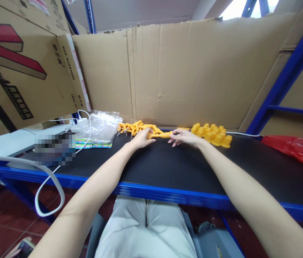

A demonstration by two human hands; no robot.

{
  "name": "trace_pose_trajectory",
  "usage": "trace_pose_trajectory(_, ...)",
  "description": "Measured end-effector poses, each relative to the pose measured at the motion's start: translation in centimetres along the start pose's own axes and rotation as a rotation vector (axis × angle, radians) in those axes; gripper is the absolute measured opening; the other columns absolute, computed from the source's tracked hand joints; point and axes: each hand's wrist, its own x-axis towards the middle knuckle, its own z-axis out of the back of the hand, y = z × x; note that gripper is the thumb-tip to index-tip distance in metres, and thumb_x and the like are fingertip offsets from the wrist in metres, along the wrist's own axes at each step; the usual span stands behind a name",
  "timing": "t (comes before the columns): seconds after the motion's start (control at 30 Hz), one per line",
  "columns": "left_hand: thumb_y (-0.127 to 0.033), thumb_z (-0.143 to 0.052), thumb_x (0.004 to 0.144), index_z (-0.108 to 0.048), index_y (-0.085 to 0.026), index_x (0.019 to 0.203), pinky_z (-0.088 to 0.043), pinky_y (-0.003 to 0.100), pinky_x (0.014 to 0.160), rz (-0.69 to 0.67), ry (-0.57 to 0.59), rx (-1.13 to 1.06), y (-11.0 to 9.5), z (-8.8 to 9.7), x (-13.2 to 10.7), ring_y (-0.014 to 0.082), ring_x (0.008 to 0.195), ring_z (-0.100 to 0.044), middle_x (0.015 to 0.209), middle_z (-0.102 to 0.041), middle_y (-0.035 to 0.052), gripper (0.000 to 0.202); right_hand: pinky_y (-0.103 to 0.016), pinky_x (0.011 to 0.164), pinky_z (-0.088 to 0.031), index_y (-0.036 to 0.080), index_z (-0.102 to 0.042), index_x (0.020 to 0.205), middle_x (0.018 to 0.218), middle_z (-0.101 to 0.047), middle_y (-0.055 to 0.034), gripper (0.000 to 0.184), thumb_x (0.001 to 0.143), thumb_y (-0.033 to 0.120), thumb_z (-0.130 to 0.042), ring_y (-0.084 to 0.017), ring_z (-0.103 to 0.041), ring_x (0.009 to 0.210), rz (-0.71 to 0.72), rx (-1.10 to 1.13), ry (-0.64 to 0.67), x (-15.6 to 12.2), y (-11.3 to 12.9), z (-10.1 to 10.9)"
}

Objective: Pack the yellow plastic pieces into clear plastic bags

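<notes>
On the black tabletop, my left hand (141, 139) is closed around a small yellow plastic piece (149, 135), mostly hidden by the fingers. To its right lies a long yellow plastic piece (164, 135), stretching toward my right hand (185, 138). The fingertips of that hand are bent at the piece's right end and seem to pinch it. Behind my left hand is a pile of yellow branch-like plastic parts (138, 126), some with metal spirals at their ends. Right of my right hand stand several yellow cup-shaped parts (213, 134) in rows.
Clear plastic bags (100, 125) with colourful edges lie at the left, near a white cable (89, 125) and a white plug. A red plastic bag (293, 148) rests at the right. Cardboard (194, 75) walls the back; a blue frame edge (173, 191) runs along the front.
</notes>
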Motion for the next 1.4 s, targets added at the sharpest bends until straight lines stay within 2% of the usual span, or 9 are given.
trace_pose_trajectory(0.13,-0.022,-0.069,0.071,-0.052,-0.018,0.098,-0.047,0.036,0.077,0.032,0.01,-0.003,-0.1,-0.1,0.1,0.0215,0.085,-0.06,0.088,-0.062,0.0052,0.032,-0.023,0.058,-0.051,0.013,-0.053,0.099,0.093,-0.069,-0.0147,0.042,0.076,0.046,-0.064,-0.014,-0.066,0.063,-0.005,-0.001,0.009,0.2,-0.2,0.2)
trace_pose_trajectory(0.33,-0.021,-0.067,0.072,-0.051,-0.017,0.099,-0.048,0.036,0.075,0.039,0.018,0.019,-0.3,0.0,0.1,0.0198,0.079,-0.061,0.086,-0.061,0.0052,0.031,-0.024,0.061,-0.051,0.016,-0.045,0.117,0.094,-0.069,-0.0117,0.058,0.07,0.038,-0.072,-0.014,-0.066,0.066,0.013,0.014,0.017,-0.1,0.1,0.4)
trace_pose_trajectory(0.53,-0.023,-0.068,0.072,-0.05,-0.018,0.098,-0.048,0.034,0.074,0.034,0.012,0.007,-0.3,0.0,0.1,0.0192,0.079,-0.061,0.087,-0.062,0.005,0.032,-0.023,0.058,-0.05,0.012,-0.054,0.098,0.086,-0.07,-0.0129,0.042,0.076,0.046,-0.064,-0.012,-0.064,0.06,0.01,-0.007,0.004,-0.5,0.8,0.1)
trace_pose_trajectory(0.73,-0.022,-0.068,0.072,-0.051,-0.018,0.096,-0.048,0.036,0.076,0.022,0.001,0.039,-0.4,0.1,0.1,0.0224,0.086,-0.06,0.09,-0.061,0.0065,0.03,-0.022,0.051,-0.049,0.012,-0.056,0.089,0.08,-0.07,-0.0123,0.047,0.077,0.058,-0.056,-0.013,-0.063,0.056,-0.013,0.009,0.031,0.1,0.1,0.0)
trace_pose_trajectory(0.87,-0.021,-0.067,0.072,-0.051,-0.018,0.097,-0.048,0.037,0.077,0.039,-0.01,0.06,-0.2,0.0,0.2,0.0229,0.089,-0.059,0.091,-0.06,0.0069,0.03,-0.022,0.056,-0.05,0.014,-0.053,0.103,0.095,-0.069,-0.0126,0.046,0.073,0.046,-0.067,-0.012,-0.065,0.062,-0.001,0.045,0.027,0.3,-0.2,-0.1)
trace_pose_trajectory(0.97,-0.021,-0.068,0.072,-0.051,-0.018,0.097,-0.047,0.037,0.078,0.033,-0.015,0.051,-0.1,0.0,0.2,0.0228,0.089,-0.059,0.092,-0.06,0.0071,0.031,-0.024,0.058,-0.05,0.015,-0.047,0.11,0.089,-0.07,-0.0099,0.053,0.069,0.035,-0.073,-0.012,-0.064,0.06,0.033,0.05,0.011,0.2,-0.1,-0.2)
trace_pose_trajectory(1.17,-0.021,-0.067,0.073,-0.05,-0.017,0.097,-0.045,0.038,0.082,-0.028,-0.013,0.102,-0.1,0.1,0.1,0.0219,0.092,-0.057,0.096,-0.059,0.0073,0.029,-0.024,0.057,-0.048,0.013,-0.054,0.094,0.082,-0.07,-0.0103,0.04,0.072,0.043,-0.068,-0.012,-0.063,0.057,0.056,0.027,0.02,0.0,0.0,-0.3)
trace_pose_trajectory(1.27,-0.02,-0.066,0.074,-0.05,-0.016,0.097,-0.042,0.038,0.087,-0.059,-0.016,0.142,-0.2,0.2,0.0,0.0215,0.096,-0.056,0.099,-0.059,0.0071,0.029,-0.024,0.055,-0.048,0.012,-0.057,0.084,0.079,-0.069,-0.0111,0.041,0.074,0.051,-0.063,-0.012,-0.062,0.055,0.051,0.044,0.029,0.0,-0.1,-0.5)
trace_pose_trajectory(1.4,-0.021,-0.065,0.074,-0.05,-0.016,0.099,-0.041,0.038,0.088,-0.058,-0.011,0.16,-0.3,0.3,0.0,0.0219,0.097,-0.055,0.098,-0.059,0.0071,0.03,-0.022,0.047,-0.045,0.013,-0.056,0.075,0.067,-0.067,-0.0083,0.041,0.076,0.053,-0.06,-0.01,-0.057,0.046,0.021,0.094,0.039,0.1,-0.1,-0.9)
